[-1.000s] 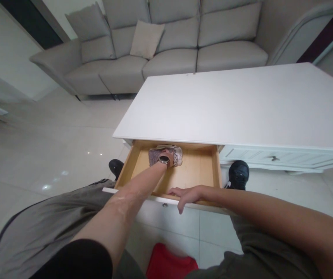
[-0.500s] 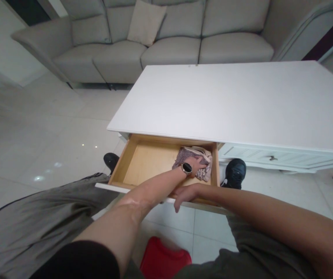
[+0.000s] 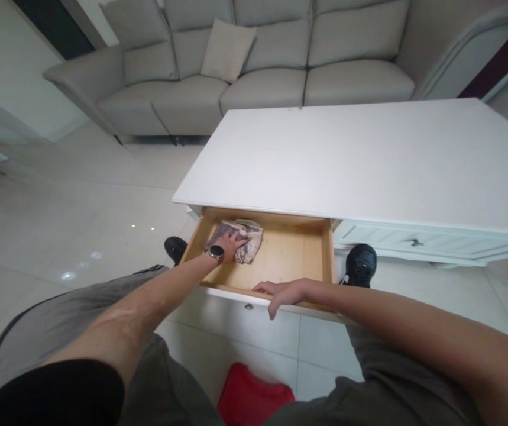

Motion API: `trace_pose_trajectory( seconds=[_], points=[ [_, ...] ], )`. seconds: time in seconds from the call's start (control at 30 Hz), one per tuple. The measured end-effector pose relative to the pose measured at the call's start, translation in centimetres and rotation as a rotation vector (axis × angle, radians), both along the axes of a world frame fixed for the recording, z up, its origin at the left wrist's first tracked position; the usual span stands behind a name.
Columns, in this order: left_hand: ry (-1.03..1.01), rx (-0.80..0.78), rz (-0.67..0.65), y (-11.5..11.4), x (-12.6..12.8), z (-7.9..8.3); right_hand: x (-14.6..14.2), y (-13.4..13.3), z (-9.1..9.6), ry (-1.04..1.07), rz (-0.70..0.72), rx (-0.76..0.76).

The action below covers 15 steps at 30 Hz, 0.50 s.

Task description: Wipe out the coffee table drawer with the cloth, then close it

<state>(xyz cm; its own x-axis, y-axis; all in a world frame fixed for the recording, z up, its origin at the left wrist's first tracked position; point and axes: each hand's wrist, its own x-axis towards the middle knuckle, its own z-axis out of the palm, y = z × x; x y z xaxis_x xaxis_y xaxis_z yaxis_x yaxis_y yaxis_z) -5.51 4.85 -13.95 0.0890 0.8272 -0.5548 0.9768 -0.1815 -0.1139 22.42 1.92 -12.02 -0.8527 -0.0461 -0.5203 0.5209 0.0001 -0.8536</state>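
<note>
grey sofa (image 3: 271, 89) across the far side of the room, pale cushion (image 3: 227, 50) leaning on its back, and before it a low white table (image 3: 346, 160) with one drawer (image 3: 298, 248) pulled out. in that drawer, over at the left end, lies a crumpled purple-and-cream cloth (image 3: 254, 232), close to the side wall. the person's left hand (image 3: 228, 245) is right on top of it, palm down, fingers spread and not clenched; from where i stand the cloth runs out past the fingertips, to the right and toward the back. a round dark-faced watch (image 3: 216, 251) sits at that wrist. wooden drawer bottom shows to the right of the cloth. the right hand (image 3: 287, 293) grips the drawer's front edge, fingers inside, thumb hanging down outside, well apart from the cloth. just left of that thumb is a small metal knob (image 3: 249, 306). farther right, a second drawer front (image 3: 378, 236) sits closed beneath the tabletop. black shoes show on either side of the open drawer, and on the tiled floor, between the person's legs, there's something red (image 3: 254, 396), partly hidden.
</note>
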Motion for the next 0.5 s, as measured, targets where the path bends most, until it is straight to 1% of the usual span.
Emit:
trace_pose_trajectory(
  seconds=[0.03,0.1,0.17,0.23,0.33,0.5],
  points=[
    [0.04,-0.018,0.043,-0.3,-1.6,0.4,0.0,0.0,0.0,-0.003,0.001,0.0],
    [0.073,-0.035,0.058,-0.9,-3.8,1.0,0.0,0.0,0.1,-0.004,0.006,-0.005],
    [0.054,-0.046,0.04,-1.5,-4.3,1.4,0.0,0.0,0.2,-0.001,0.014,-0.008],
    [0.023,-0.074,0.028,-1.9,-3.6,1.3,-0.1,0.1,0.2,0.004,0.021,-0.001],
    [-0.008,-0.119,0.013,-2.3,-1.9,1.0,0.0,0.2,0.1,0.01,0.03,0.013],
    [-0.063,-0.126,-0.009,-3.0,0.2,1.0,0.0,0.2,0.0,-0.006,0.025,0.0]
  ],
)
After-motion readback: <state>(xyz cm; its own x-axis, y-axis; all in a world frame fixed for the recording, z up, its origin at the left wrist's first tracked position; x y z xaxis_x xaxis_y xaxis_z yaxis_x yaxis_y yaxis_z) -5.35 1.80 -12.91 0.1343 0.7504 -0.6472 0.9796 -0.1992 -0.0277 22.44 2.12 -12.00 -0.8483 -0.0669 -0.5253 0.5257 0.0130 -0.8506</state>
